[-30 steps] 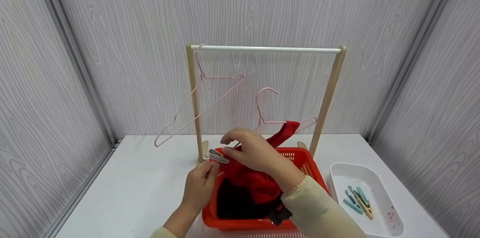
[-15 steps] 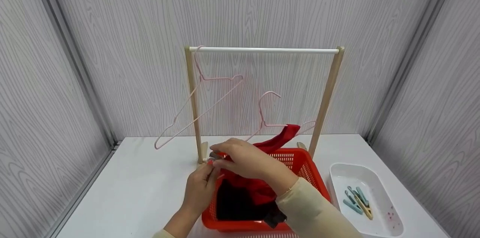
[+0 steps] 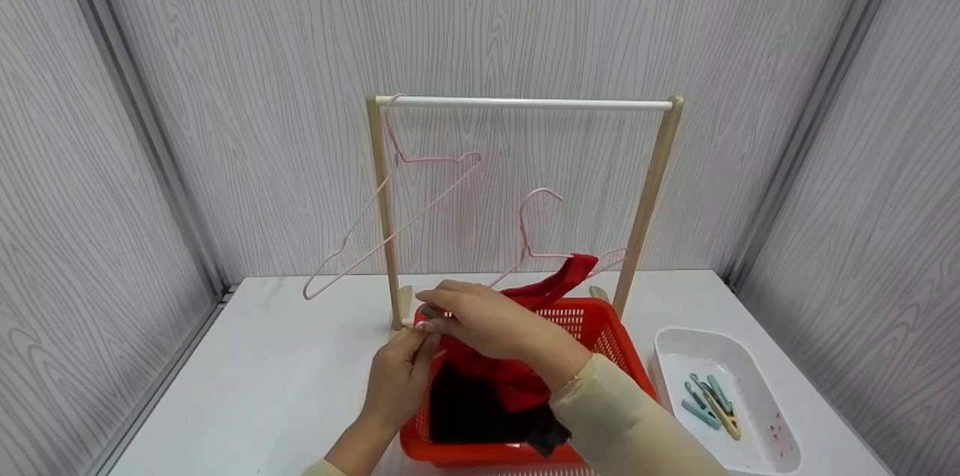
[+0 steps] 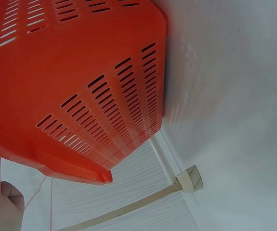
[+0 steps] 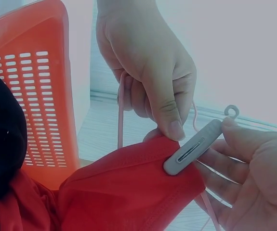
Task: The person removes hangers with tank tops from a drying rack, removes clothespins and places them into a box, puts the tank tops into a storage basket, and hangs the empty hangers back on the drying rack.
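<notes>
My left hand point(image 3: 397, 378) grips a pink wire hanger point(image 3: 523, 229) and pinches the edge of a red garment point(image 5: 128, 187) folded over it. A grey clothespin point(image 5: 193, 147) lies across that edge in the right wrist view, its jaws over the fabric. My right hand point(image 3: 495, 322) pinches the clothespin's handle end, thumb on top and the other fingers behind. On the hanger's far side, a red strap point(image 3: 574, 273) loops over the wire. The rest of the garment hangs down into the red basket point(image 3: 619, 348).
Dark cloth point(image 3: 472, 408) lies in the basket. Behind stands a wooden rack with a white bar point(image 3: 525, 103); another pink hanger point(image 3: 427, 160) hangs at its left end. At the right, a white tray point(image 3: 679, 333) holds several blue and yellow clothespins point(image 3: 720, 414).
My right hand has moved left and slightly down, bringing the grey clothespin onto the red fabric at my left fingertips. The held hanger has dipped a little.
</notes>
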The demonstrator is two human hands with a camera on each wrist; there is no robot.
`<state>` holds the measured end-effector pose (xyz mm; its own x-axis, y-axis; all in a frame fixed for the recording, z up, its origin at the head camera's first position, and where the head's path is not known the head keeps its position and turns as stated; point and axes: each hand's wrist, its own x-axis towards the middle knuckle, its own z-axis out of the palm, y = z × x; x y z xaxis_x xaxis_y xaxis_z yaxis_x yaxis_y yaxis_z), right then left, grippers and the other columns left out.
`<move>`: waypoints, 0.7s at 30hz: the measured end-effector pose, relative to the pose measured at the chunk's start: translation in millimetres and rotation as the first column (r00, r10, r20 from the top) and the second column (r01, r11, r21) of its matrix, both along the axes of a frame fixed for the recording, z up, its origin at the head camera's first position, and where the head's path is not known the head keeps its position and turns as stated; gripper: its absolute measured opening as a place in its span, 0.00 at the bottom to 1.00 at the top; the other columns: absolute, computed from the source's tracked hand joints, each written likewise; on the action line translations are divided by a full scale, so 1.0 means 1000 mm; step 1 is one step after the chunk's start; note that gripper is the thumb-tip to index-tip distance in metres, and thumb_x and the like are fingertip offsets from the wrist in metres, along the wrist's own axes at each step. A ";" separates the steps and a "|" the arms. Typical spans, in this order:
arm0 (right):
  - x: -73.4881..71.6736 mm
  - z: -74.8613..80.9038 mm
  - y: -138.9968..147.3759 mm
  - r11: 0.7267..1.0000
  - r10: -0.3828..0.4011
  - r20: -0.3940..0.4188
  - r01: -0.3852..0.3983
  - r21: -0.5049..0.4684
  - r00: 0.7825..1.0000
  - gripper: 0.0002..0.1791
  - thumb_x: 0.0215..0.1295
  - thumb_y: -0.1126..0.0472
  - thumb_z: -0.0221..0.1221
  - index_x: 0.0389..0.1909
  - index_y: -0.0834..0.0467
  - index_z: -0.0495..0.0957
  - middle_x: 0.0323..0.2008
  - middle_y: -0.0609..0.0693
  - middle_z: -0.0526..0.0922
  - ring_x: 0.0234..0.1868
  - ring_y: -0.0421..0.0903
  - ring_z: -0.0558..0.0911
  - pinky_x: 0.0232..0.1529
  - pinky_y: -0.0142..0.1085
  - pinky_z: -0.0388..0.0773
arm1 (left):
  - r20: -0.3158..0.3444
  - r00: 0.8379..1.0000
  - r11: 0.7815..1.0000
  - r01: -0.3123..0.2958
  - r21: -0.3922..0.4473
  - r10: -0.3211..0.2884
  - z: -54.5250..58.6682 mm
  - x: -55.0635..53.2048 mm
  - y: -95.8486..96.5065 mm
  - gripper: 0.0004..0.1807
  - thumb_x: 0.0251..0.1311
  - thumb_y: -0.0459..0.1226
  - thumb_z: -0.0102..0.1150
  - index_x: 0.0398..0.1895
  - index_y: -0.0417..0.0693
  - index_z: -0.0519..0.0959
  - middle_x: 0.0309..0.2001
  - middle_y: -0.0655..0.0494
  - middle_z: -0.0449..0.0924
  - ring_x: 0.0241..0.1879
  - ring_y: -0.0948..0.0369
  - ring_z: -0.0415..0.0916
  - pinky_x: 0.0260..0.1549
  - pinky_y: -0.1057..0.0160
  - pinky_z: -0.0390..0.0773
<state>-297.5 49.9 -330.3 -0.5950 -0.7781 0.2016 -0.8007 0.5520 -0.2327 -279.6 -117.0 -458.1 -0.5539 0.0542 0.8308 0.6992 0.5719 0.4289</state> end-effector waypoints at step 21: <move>0.003 0.004 -0.002 0.996 -0.067 0.050 0.070 -0.062 0.996 0.16 0.76 0.57 0.54 0.61 0.52 0.76 0.50 0.44 0.81 0.50 0.41 0.79 0.58 0.37 0.75 | 0.066 0.998 1.000 0.015 0.005 -0.015 0.005 0.004 -0.001 0.08 0.69 0.32 0.59 0.47 0.45 0.84 0.33 0.58 0.83 0.32 0.67 0.77 0.32 0.66 0.81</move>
